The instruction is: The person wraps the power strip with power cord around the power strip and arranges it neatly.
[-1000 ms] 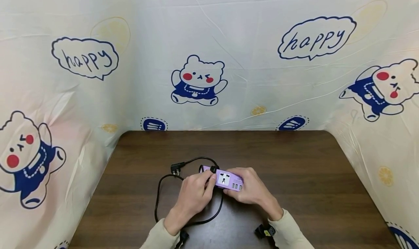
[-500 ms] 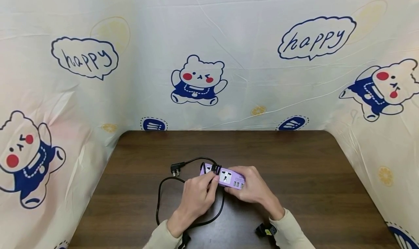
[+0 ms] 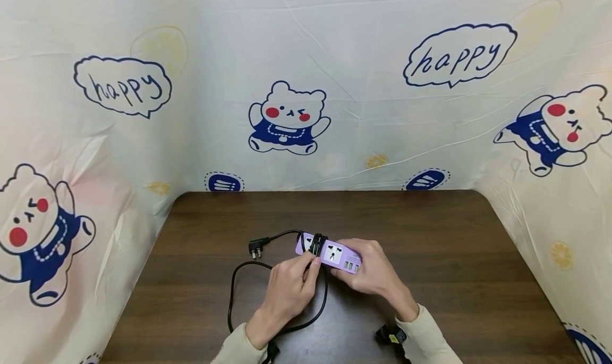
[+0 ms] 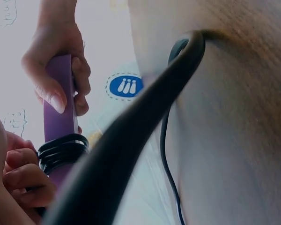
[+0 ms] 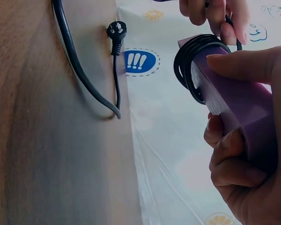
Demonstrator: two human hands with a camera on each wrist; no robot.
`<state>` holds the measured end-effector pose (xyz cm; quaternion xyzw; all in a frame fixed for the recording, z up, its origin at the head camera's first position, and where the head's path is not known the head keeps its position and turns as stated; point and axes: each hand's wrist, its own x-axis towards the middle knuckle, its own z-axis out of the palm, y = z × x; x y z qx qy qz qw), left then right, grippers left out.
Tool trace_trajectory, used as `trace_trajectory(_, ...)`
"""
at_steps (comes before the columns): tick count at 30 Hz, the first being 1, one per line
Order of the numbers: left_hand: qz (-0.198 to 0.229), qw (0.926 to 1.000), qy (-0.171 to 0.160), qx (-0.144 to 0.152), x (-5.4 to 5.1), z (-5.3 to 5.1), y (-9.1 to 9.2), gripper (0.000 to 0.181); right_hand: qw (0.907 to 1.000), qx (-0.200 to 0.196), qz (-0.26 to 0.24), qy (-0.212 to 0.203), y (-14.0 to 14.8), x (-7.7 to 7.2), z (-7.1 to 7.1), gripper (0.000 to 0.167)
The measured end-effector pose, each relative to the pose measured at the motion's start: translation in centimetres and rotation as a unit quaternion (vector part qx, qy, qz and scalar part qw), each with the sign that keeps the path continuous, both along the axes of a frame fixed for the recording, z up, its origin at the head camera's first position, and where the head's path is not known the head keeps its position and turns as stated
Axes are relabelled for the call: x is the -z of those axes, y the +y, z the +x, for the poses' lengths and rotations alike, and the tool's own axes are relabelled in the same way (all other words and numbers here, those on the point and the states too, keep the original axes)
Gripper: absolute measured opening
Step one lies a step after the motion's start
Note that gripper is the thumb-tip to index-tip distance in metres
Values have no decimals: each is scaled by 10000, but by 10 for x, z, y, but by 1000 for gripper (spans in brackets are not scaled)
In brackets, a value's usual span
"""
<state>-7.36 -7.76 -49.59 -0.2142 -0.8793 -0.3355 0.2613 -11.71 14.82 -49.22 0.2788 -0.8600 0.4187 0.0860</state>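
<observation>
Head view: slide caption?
Left hand pinches black power cord wrapped round a purple USB power strip held in the right hand.

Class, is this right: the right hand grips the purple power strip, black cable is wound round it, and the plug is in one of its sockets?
No: the plug is not in the purple power strip; the head view shows it apart, left of the strip. The right hand does grip the strip, with black cable wound round it.

Brown wood-grain table [image 3: 430, 242] — pale cloth [image 3: 368, 117] behind and beside it, printed with bears [image 3: 283, 133].
</observation>
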Motion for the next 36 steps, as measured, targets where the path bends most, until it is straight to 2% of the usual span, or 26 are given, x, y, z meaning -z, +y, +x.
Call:
trace_trajectory(18,-17,9997,-227,81,-3,1,-1,33,9994,71,-282,161,2,1,-2,50)
trace_trajectory(27,-2,9998,-177,76,-2,1,-1,37,9987,185,-441,160,4,1,-2,51)
trace_trajectory(30,-44,9992,-323,220,-2,2,-1,32,9986,214,-461,131,5,0,-2,51)
trace_trajectory(36,-87,9941,-784,740,-2,2,0,23,9982,309,-505,39,6,-3,-1,51)
